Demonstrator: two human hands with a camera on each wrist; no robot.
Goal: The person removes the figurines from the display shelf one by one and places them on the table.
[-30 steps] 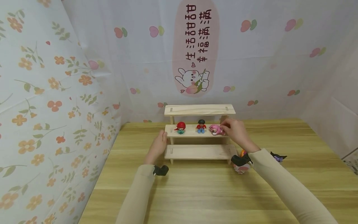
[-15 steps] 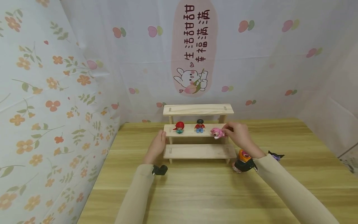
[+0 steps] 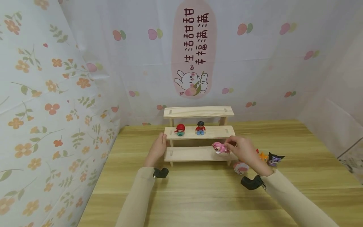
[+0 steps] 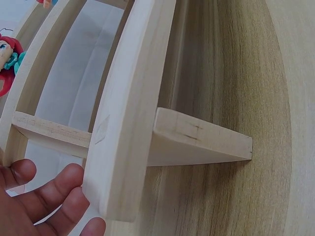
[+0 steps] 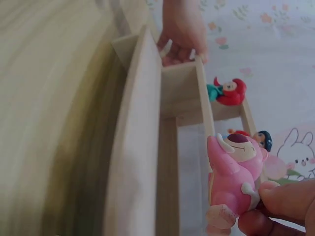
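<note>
My right hand [image 3: 244,150] pinches a pink toy bear figurine [image 3: 219,147] between thumb and fingers, at the right part of the lowest tier in the head view. The right wrist view shows the bear [image 5: 234,179] turned sideways, its pale muzzle and purple nose visible. At the left end of a three-tier wooden display shelf [image 3: 195,154], my left hand [image 3: 158,149] holds the middle tier's edge, thumb and fingers on either side of it. On that tier sit a red-haired mermaid figurine [image 3: 180,129] and a figurine in a black cap and red jacket [image 3: 200,128].
Right of the shelf, partly behind my right forearm, are a pink-and-white toy [image 3: 241,168], an orange star-like toy [image 3: 262,156] and a black-and-purple figurine [image 3: 273,159]. A printed cloth [image 3: 136,72] hangs behind the wooden table [image 3: 193,195].
My right hand has lifted the pink bear off the middle tier and brought it forward and down to the lowest tier's level. The left hand stays at the shelf's left end.
</note>
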